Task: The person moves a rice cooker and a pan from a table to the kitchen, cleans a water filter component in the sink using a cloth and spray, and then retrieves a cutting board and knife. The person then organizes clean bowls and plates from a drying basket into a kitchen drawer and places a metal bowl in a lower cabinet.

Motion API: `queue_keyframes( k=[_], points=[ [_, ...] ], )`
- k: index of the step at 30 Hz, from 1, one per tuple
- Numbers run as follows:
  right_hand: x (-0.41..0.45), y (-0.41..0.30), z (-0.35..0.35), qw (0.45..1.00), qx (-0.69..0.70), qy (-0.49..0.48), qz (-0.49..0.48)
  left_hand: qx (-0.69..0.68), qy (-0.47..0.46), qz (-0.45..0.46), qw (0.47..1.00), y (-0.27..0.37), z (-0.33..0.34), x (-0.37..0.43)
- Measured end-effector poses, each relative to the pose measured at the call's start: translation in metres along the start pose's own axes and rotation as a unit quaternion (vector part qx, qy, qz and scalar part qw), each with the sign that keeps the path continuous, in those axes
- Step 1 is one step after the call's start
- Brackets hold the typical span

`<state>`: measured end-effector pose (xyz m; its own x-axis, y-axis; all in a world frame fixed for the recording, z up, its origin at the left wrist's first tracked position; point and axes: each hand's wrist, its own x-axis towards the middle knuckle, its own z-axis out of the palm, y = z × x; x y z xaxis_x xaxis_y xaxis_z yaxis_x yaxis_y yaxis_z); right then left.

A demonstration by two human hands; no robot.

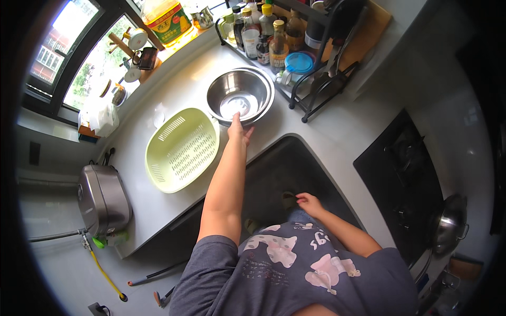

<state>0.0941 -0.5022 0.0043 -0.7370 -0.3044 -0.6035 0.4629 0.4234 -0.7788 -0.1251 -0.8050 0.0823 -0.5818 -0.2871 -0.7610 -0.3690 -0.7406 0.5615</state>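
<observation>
My left hand [238,130] reaches out to the near rim of a stainless steel bowl [215,93], thumb over the edge and fingers outside below it. A second metal rim [270,85] shows around this bowl, so two seem nested. Inside, the bowl shows only a bright, shiny bottom. Left of it on the countertop, almost touching, lies a pale green plastic colander basket [182,152] with slots in its base. My right hand [310,204] hangs low in front of my body, fingers loosely bent and holding nothing.
A black rack [306,100] holds several sauce bottles [278,49] and a blue-lidded jar [299,63]. A cooking oil jug [168,23] stands on the windowsill. A rice cooker [104,199] sits at left, a black cooktop [399,162] at right. The countertop edge [316,152] curves before me.
</observation>
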Motion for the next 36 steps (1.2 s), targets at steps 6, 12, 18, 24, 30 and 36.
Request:
queue_keyframes(
  k=[6,12,18,24,30,36],
  points=[
    [-0.052,0.013,-0.091,0.987,0.085,0.093,0.099,0.019,0.172,0.005,0.985,-0.003,0.042,-0.002],
    [-0.047,-0.011,-0.105,0.989,0.113,0.072,0.058,0.020,0.211,0.004,0.977,-0.006,0.054,-0.024],
    [-0.045,-0.012,-0.109,0.991,0.106,0.084,0.014,0.010,0.063,-0.002,0.998,0.000,0.058,-0.061],
    [-0.060,0.051,-0.167,0.968,-0.114,0.222,-0.009,0.065,-0.004,0.065,0.996,-0.020,0.087,-0.104],
    [-0.131,0.176,-0.236,0.858,-0.191,0.414,0.236,0.146,-0.020,0.052,0.988,-0.086,0.064,-0.179],
    [-0.155,0.261,-0.301,0.759,-0.166,0.515,0.362,0.298,-0.029,0.011,0.954,-0.177,-0.011,-0.195]
  ],
)
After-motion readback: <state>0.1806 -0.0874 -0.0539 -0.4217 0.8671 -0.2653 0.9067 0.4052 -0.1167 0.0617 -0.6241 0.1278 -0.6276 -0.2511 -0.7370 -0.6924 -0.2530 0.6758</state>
